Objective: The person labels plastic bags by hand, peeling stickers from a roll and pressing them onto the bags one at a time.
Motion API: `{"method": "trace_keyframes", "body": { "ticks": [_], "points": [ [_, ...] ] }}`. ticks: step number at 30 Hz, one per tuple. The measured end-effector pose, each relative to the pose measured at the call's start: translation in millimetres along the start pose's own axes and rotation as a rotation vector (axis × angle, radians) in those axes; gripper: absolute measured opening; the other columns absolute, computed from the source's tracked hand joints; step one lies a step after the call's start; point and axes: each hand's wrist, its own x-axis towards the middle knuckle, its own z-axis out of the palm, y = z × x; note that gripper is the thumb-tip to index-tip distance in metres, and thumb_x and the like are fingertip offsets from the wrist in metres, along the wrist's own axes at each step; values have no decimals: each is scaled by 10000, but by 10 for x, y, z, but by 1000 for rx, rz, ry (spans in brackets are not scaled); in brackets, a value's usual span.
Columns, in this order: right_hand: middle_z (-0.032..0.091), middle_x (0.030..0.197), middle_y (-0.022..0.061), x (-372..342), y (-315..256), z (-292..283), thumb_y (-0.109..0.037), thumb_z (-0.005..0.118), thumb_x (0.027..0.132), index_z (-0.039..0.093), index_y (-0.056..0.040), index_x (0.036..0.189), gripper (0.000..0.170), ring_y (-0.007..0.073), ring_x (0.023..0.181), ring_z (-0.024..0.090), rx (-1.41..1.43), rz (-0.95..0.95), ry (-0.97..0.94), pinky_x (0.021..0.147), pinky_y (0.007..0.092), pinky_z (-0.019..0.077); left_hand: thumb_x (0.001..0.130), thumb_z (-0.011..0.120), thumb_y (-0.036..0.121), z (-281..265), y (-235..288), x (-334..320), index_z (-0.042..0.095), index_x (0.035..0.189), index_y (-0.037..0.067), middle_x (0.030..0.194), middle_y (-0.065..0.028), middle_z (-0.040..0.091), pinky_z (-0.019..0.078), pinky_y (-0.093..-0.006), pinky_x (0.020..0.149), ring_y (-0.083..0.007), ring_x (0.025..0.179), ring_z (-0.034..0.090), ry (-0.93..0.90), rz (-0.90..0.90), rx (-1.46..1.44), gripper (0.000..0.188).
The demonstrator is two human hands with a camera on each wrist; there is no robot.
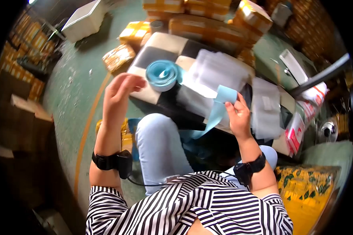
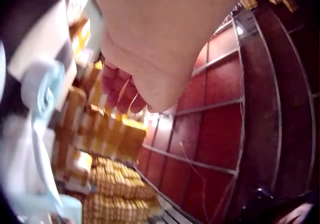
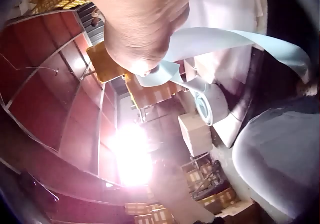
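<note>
My right hand [image 1: 239, 115] pinches a light blue ribbon [image 1: 226, 94] between thumb and fingers. Its folded end stands up above the fingertips, while a length hangs down towards my lap. On the checkered padded bench [image 1: 166, 42] sits the ribbon's loose roll [image 1: 161, 74], coiled on its edge with a strip running off it to the right. My left hand [image 1: 121, 91] hovers just left of this roll, fingers bent loosely and holding nothing. In the left wrist view, the palm and fingers [image 2: 120, 91] hang apart from the roll.
Clear plastic bags lie in a stack [image 1: 219, 70] behind the ribbon, with more bags [image 1: 266, 105] to the right. Taped cartons [image 1: 208, 31] line the bench's far side. A white bin [image 1: 84, 21] stands on the floor at far left. A yellow package [image 1: 306, 192] is at lower right.
</note>
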Motion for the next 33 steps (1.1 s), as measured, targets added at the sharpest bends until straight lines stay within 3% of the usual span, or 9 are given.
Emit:
{"method": "trace_keyframes", "body": {
  "ticks": [4,8,11,17,20,25,28,31,33],
  "points": [
    [519,697,-39,212,-84,-122,-176,549,858,591,-8,786,188,33,646,402,445,384,151,568,187,334,898,455,235,873,224,363,613,811,-2,743,-47,598,439,-243,666,-128,699,550,-476,-48,382,298],
    [563,782,-28,339,-94,-255,-146,531,865,603,-28,928,151,58,744,487,483,407,115,718,203,387,741,645,142,1375,-226,481,576,966,24,958,-129,562,441,-337,780,-283,893,550,-257,498,701,263],
    [544,946,22,246,-91,-291,-50,495,844,579,9,928,132,80,865,482,160,222,-18,768,205,377,706,656,104,1468,-595,259,543,1013,44,1031,-164,519,431,-367,804,-332,965,502,-132,502,679,332],
    [507,1039,141,-159,-104,-191,166,489,576,541,5,722,223,264,967,513,-111,-164,-210,819,308,412,854,522,337,1302,-1195,-82,246,1238,63,1017,-114,466,488,-401,700,-266,836,564,11,-933,-797,547],
    [534,962,122,-337,-169,-113,61,550,579,568,-53,706,172,302,929,515,-291,-412,-474,801,362,417,860,505,213,1413,-1497,-154,367,1124,91,966,-143,491,506,-395,672,-301,775,578,-5,-852,-779,322],
    [587,805,112,-350,-287,-252,101,469,674,583,-38,813,227,272,743,578,-211,-176,-160,714,337,466,747,465,-83,1489,-1350,-71,324,1216,89,964,-146,522,509,-377,688,-286,804,587,0,-617,-720,519],
    [586,979,127,-220,-99,-226,-17,562,761,554,-3,1010,250,228,929,562,-11,251,-36,827,303,423,751,436,-101,1529,-1027,-45,159,1342,135,1067,-169,521,497,-374,721,-289,863,588,-107,-599,-738,694],
    [526,1113,138,-204,193,5,-133,626,782,295,0,1289,620,207,1046,484,349,456,-305,903,299,368,763,456,-93,1529,-1157,14,36,1369,117,1070,-173,523,483,-356,749,-277,927,575,-192,-441,-710,766],
    [512,1110,139,-119,73,158,-153,660,760,126,-6,1356,813,219,1048,470,561,699,-478,904,307,369,777,535,-20,1479,-1267,42,273,1252,35,1008,-134,538,457,-306,758,-214,879,564,-155,-471,-553,545]
  ]
}}
